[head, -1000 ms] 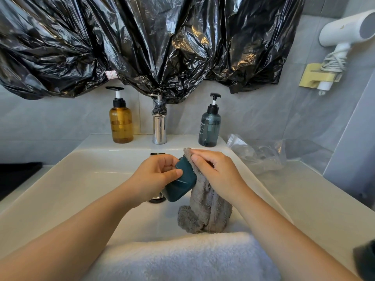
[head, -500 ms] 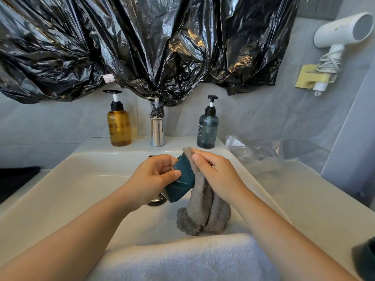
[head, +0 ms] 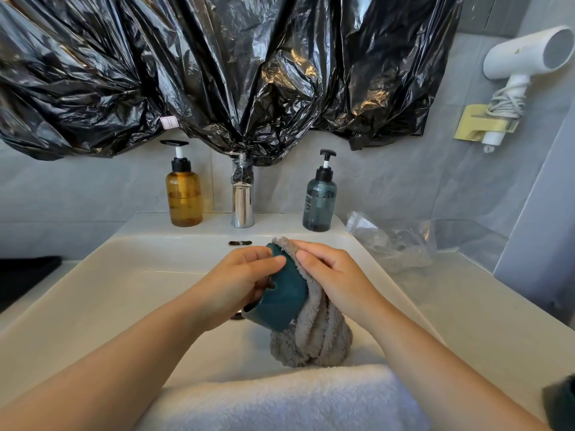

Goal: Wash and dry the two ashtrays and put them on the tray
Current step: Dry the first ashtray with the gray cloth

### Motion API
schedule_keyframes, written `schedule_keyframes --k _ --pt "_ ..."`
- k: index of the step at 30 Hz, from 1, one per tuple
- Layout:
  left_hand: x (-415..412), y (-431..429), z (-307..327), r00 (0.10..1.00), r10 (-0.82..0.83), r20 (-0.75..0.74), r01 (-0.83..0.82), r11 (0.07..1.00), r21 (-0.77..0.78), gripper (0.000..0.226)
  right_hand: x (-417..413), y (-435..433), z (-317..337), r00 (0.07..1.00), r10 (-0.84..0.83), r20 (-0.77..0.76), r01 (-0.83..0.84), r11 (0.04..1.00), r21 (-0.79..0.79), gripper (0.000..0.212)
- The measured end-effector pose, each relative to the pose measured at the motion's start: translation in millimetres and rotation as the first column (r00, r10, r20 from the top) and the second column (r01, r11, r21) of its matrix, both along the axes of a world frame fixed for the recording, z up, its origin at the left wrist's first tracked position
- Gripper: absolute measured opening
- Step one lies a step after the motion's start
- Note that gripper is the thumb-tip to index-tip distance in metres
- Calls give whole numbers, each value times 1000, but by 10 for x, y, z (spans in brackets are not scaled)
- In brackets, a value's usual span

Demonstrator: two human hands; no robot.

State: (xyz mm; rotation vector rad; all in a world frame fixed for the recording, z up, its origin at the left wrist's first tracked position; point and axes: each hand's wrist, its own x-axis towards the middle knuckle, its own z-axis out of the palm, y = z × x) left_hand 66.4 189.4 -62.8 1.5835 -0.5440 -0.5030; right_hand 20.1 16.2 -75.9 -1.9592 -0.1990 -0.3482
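Over the white sink point(head: 93, 293) my left hand point(head: 239, 281) grips a dark teal ashtray point(head: 284, 298), held on its side with its rim toward the left. A grey fluffy cloth point(head: 314, 334) is pressed against the ashtray's right side by my right hand point(head: 329, 272), whose fingers curl over the cloth; the cloth's loose end hangs down into the basin. A second dark teal object point(head: 560, 402), cut off at the lower right edge on the counter, may be the other ashtray. No tray can be told apart.
A chrome faucet point(head: 242, 200) stands behind the basin between an amber pump bottle point(head: 184, 194) and a dark blue pump bottle point(head: 320, 200). A white towel point(head: 280, 399) lies over the sink's front edge. A clear plastic bag point(head: 395, 241) lies on the right counter. Black plastic sheeting point(head: 217, 73) hangs above.
Both hands stay on the ashtray and cloth. The ashtray has turned a little in my left hand and the cloth has slid slightly over its right side.
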Motion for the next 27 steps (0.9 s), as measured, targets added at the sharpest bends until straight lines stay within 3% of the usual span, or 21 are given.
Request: schedule_keyframes --k 8,15,21,27 --pt "13 8 -43 984 69 163 -85 992 95 17 62 -23 -3 973 -93 210 146 957 -252 34" --pt "-17 -1 -15 974 81 210 -106 988 114 20 32 -151 -38 964 -214 160 240 957 -163 26" --pt "-35 8 -13 957 24 290 -70 987 147 16 23 17 24 932 -125 339 269 867 -419 34" --pt "-49 27 -36 946 -3 324 -49 987 153 17 95 -124 -25 950 -275 148 303 927 -220 31"
